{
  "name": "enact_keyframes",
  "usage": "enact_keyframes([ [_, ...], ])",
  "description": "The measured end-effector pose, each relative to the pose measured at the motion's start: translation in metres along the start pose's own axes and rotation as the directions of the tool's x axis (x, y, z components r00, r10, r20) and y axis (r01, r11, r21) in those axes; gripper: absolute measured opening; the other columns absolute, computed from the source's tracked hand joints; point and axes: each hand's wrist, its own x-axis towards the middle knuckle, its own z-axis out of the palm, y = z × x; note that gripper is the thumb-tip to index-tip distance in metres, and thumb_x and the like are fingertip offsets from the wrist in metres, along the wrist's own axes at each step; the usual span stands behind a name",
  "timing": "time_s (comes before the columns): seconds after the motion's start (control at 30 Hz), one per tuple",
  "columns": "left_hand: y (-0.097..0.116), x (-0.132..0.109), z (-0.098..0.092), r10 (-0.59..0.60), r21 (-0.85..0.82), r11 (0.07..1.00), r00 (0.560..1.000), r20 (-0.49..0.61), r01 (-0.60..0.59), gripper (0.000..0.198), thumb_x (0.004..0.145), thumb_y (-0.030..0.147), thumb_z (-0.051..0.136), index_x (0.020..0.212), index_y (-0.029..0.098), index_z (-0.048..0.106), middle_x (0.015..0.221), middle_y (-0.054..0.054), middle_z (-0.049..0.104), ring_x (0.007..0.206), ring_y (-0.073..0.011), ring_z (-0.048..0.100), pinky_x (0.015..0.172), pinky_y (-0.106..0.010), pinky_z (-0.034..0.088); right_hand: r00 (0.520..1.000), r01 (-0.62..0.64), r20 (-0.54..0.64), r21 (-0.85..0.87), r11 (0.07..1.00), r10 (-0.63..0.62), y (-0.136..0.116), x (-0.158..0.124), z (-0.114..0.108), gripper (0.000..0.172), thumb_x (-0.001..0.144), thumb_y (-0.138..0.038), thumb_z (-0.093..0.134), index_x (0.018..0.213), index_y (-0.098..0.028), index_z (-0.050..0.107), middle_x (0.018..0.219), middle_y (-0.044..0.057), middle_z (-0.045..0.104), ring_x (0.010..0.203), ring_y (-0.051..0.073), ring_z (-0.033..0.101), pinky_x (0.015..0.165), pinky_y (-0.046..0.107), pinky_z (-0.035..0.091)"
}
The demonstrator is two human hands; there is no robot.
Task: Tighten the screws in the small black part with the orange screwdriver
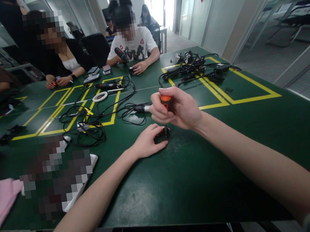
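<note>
My right hand (177, 109) is closed around the orange handle of a screwdriver (166, 102), held upright with its dark shaft pointing down. The tip meets a small black part (165, 133) lying on the green table (197, 171). My left hand (146, 142) rests on the table just left of that part, fingers curled against it and pinning it in place. Most of the part is hidden under the two hands.
A tangle of black cables (89, 121), a white ring (99, 97) and a microphone (139, 109) lie inside yellow tape boxes beyond my hands. More cables and adapters (194, 68) sit at the far right. Other people sit across and at left. A white device (80, 180) lies near left.
</note>
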Motion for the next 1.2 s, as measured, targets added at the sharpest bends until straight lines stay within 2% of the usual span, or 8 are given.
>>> enact_keyframes([
  [0.1, -0.0004, -0.0003, -0.0002, 0.012, -0.005, 1.000, 1.000, -0.004, -0.012, 0.034, 0.091, 0.031, 0.073, 0.122, 0.019, 0.070, 0.115, -0.011, 0.068, 0.105, -0.0266, 0.066, 0.097, -0.042, 0.057, 1.000, 0.020, 0.023, 0.030, 0.999, -0.021, 0.0017, -0.0011, -0.0003, 0.033, 0.095, -0.046, 0.055, 0.075, -0.021, 0.049, 0.049, -0.011, 0.028, 0.041, 0.006, 0.017, 0.041, 0.017, 0.021],
  [0.23, -0.0018, -0.0004, 0.0006, 0.007, -0.011, 1.000, 1.000, 0.001, -0.007, 0.036, 0.090, 0.030, 0.073, 0.125, 0.019, 0.070, 0.119, -0.011, 0.068, 0.107, -0.0272, 0.066, 0.100, -0.044, 0.057, 0.999, 0.037, 0.007, 0.032, 0.999, -0.038, 0.0019, -0.0014, -0.0002, 0.023, 0.090, -0.038, 0.058, 0.077, -0.022, 0.048, 0.049, -0.010, 0.034, 0.041, 0.006, 0.020, 0.041, 0.017, 0.023],
  [0.4, -0.0019, -0.0001, 0.0015, 0.001, -0.011, 1.000, 1.000, -0.001, -0.001, 0.037, 0.091, 0.031, 0.073, 0.126, 0.019, 0.070, 0.116, -0.010, 0.068, 0.106, -0.0261, 0.065, 0.100, -0.042, 0.056, 0.997, 0.068, -0.017, -0.039, 0.997, -0.069, 0.0007, -0.0007, -0.0017, 0.037, 0.093, -0.041, 0.053, 0.063, -0.020, 0.048, 0.050, -0.004, 0.042, 0.040, 0.008, 0.031, 0.040, 0.020, 0.027],
  [0.53, -0.0014, 0.0001, 0.0009, -0.002, 0.001, 1.000, 1.000, 0.003, 0.002, 0.034, 0.090, 0.032, 0.073, 0.122, 0.019, 0.071, 0.108, -0.008, 0.067, 0.100, -0.0250, 0.065, 0.094, -0.040, 0.057, 0.998, 0.065, -0.014, -0.039, 0.997, -0.066, 0.0007, -0.0003, -0.0021, 0.044, 0.096, -0.043, 0.052, 0.059, -0.021, 0.043, 0.048, -0.006, 0.031, 0.040, 0.007, 0.023, 0.040, 0.019, 0.023],
  [0.7, -0.0007, 0.0005, -0.0001, 0.001, 0.006, 1.000, 1.000, 0.004, -0.001, 0.035, 0.091, 0.032, 0.072, 0.123, 0.018, 0.071, 0.108, -0.009, 0.066, 0.100, -0.0252, 0.065, 0.093, -0.039, 0.057, 0.996, 0.081, -0.029, 0.007, 0.997, -0.081, 0.0017, -0.0006, -0.0022, 0.031, 0.096, -0.044, 0.056, 0.076, -0.022, 0.047, 0.048, -0.012, 0.027, 0.040, 0.005, 0.015, 0.040, 0.015, 0.021],
  [0.97, -0.0012, -0.0004, 0.0006, 0.004, -0.014, 1.000, 1.000, -0.002, -0.004, 0.037, 0.090, 0.030, 0.074, 0.126, 0.020, 0.070, 0.115, -0.009, 0.068, 0.106, -0.0262, 0.066, 0.099, -0.041, 0.056, 0.995, 0.067, -0.068, -0.055, 0.996, -0.071, 0.0030, 0.0019, -0.0006, 0.041, 0.098, -0.048, 0.060, 0.071, -0.019, 0.053, 0.055, -0.004, 0.046, 0.044, 0.007, 0.036, 0.041, 0.018, 0.032],
  [1.1, -0.0021, -0.0003, 0.0011, 0.016, -0.004, 1.000, 1.000, -0.005, -0.016, 0.035, 0.091, 0.030, 0.074, 0.123, 0.018, 0.070, 0.113, -0.010, 0.068, 0.105, -0.0269, 0.066, 0.096, -0.041, 0.056, 0.999, 0.045, -0.015, 0.011, 0.999, -0.045, 0.0039, 0.0021, 0.0029, 0.048, 0.103, -0.046, 0.054, 0.064, -0.017, 0.051, 0.052, -0.007, 0.035, 0.042, 0.005, 0.026, 0.040, 0.016, 0.023],
  [1.2, -0.0017, -0.0001, 0.0009, 0.026, 0.005, 1.000, 1.000, -0.013, -0.026, 0.031, 0.091, 0.031, 0.073, 0.118, 0.017, 0.071, 0.110, -0.010, 0.067, 0.103, -0.0271, 0.065, 0.094, -0.040, 0.056, 0.999, 0.046, 0.016, 0.030, 0.998, -0.047, 0.0041, 0.0001, 0.0026, 0.042, 0.103, -0.051, 0.052, 0.075, -0.020, 0.051, 0.049, -0.011, 0.028, 0.040, 0.005, 0.016, 0.039, 0.015, 0.019],
])
